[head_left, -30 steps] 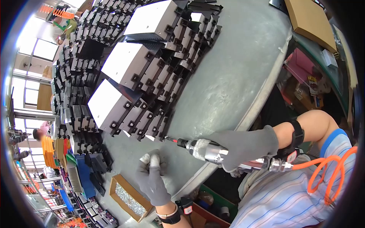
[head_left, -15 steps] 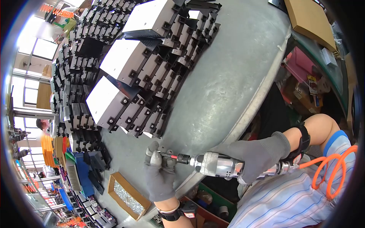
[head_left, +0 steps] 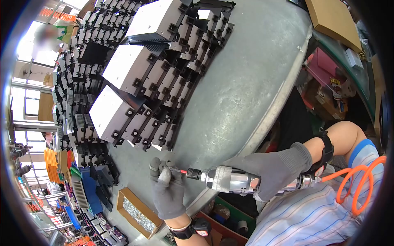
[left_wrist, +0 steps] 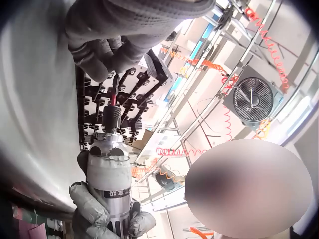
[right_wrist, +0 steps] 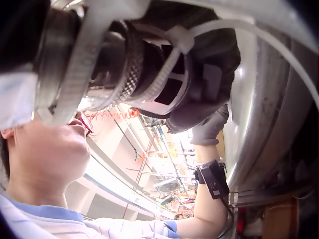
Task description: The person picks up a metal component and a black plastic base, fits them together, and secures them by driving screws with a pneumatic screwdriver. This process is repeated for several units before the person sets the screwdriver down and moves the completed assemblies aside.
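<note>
In the head view my gloved right hand [head_left: 273, 168] grips a silver air screwdriver [head_left: 234, 179], held level above the bench edge and pointing left. Its bit [head_left: 182, 171] has a red band and a dark tip. My gloved left hand [head_left: 169, 192] is at that tip, thumb and fingers curled close about it. The small piece pinched there is mostly hidden, so I cannot tell its kind. In the left wrist view the bit [left_wrist: 115, 94] points up at the left fingertips [left_wrist: 99, 72], and right fingers [left_wrist: 89, 204] wrap the driver's body.
A cardboard box [head_left: 137, 214] of small silvery hardware stands left of my left hand. Stacked white-and-black metal housings [head_left: 123, 69] fill the bench's far left. Grey benchtop [head_left: 242, 74] runs along their right side. An orange coiled hose [head_left: 365, 180] trails from the driver past my body.
My left hand has come up and right to the bit's tip, where before it was apart from it. The driver has shifted slightly down and is now more level.
</note>
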Motion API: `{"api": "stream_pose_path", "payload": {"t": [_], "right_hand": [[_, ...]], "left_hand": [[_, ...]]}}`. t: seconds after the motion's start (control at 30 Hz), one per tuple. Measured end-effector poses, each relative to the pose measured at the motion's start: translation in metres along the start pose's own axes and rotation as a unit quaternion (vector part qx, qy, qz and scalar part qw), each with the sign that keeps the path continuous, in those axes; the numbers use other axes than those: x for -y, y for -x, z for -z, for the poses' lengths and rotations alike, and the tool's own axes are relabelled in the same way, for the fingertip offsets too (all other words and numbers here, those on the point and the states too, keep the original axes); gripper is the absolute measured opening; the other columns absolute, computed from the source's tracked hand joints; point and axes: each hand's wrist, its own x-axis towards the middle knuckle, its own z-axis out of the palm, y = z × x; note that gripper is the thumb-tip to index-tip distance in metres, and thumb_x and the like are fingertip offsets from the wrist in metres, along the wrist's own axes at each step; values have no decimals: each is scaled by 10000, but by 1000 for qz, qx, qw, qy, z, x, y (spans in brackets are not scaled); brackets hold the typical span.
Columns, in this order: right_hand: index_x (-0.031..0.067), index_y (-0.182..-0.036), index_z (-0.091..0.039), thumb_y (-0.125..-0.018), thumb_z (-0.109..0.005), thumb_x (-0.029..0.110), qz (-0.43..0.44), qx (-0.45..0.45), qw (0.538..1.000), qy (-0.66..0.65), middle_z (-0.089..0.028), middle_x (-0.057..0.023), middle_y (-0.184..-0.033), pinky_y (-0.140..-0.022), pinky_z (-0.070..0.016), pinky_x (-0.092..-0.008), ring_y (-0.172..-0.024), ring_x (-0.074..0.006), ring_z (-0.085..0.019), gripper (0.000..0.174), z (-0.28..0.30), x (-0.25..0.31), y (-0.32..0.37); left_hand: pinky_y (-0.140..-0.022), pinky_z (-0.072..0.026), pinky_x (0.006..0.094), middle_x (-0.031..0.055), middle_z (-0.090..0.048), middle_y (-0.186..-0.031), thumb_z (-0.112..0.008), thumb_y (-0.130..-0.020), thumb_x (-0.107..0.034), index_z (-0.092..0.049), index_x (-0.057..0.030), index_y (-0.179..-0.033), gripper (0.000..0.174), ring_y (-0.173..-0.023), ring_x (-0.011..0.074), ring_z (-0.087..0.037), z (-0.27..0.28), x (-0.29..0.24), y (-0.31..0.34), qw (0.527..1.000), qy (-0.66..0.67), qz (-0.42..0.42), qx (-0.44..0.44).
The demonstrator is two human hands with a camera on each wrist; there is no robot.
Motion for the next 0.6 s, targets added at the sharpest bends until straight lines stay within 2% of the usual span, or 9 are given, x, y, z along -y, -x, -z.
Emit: {"api": "stream_pose_path", "payload": {"t": [0.07, 0.1, 0.2, 0.27, 0.3, 0.37, 0.43, 0.6], "right_hand": [[50, -1357, -293, -596, -611, 130, 4, 4, 1000, 5, -534, -93, -949, -766, -456, -327, -841, -183, -542, 828, 0, 2, 1], [50, -1357, -293, -597, -610, 130, 1, 2, 1000, 3, -535, -92, -951, -770, -456, -324, -840, -180, -542, 827, 0, 2, 1], [51, -1360, -290, -595, -611, 127, 3, 2, 1000, 0, -537, -94, -958, -773, -456, -320, -838, -177, -545, 833, -1, 0, 0], [52, -1362, -286, -592, -612, 125, 7, 5, 1000, -1, -538, -96, -962, -772, -457, -317, -838, -177, -547, 839, -1, -2, -1], [51, -1365, -282, -586, -616, 122, 13, 1, 1000, -12, -538, -95, -962, -767, -458, -315, -833, -175, -548, 850, -2, -3, -2], [49, -1367, -277, -581, -620, 119, 20, -1, 1000, -22, -537, -95, -962, -762, -459, -312, -829, -174, -549, 861, -3, -3, -2], [46, -1373, -265, -569, -629, 114, -10, 20, 1000, -20, -538, -106, -976, -761, -463, -317, -831, -186, -556, 885, -1, 4, 0], [46, -1376, -250, -559, -645, 112, 5, 26, 1000, 11, -537, -124, -999, -769, -465, -330, -843, -208, -567, 910, -1, 9, -3]], "left_hand": [[-837, -478, 296, 99, -576, -1016, -533, -800, 80, -510, -50, -1190, 411, -882, 177, -572, -2, 2, 0, 999, 29, -18, -31], [-837, -478, 296, 99, -576, -1016, -533, -800, 80, -510, -50, -1190, 411, -882, 177, -572, -3, 2, 1, 999, 29, -17, -31], [-841, -459, 288, 75, -576, -1017, -575, -804, 45, -487, -57, -1238, 455, -850, 157, -552, -16, 3, 1, 998, -18, -47, -34], [-800, -441, 274, 44, -581, -983, -640, -807, -49, -455, -69, -1284, 512, -805, 141, -524, -17, 4, 1, 993, -55, -71, -81], [-800, -441, 274, 44, -581, -983, -640, -807, -49, -455, -69, -1284, 512, -805, 141, -524, -13, 3, 1, 993, -55, -71, -82], [-747, -427, 268, 22, -584, -940, -686, -790, -143, -458, -75, -1284, 548, -795, 124, -507, -3, 1, 0, 997, -61, -42, 10], [-727, -420, 263, 17, -581, -912, -689, -790, -164, -467, -62, -1269, 537, -784, 118, -501, 0, 2, 0, 997, -60, -48, 8], [-697, -414, 262, 19, -563, -848, -687, -799, -210, -517, -20, -1175, 455, -757, 117, -485, 5, 3, -2, 995, -77, -65, 11]]}}
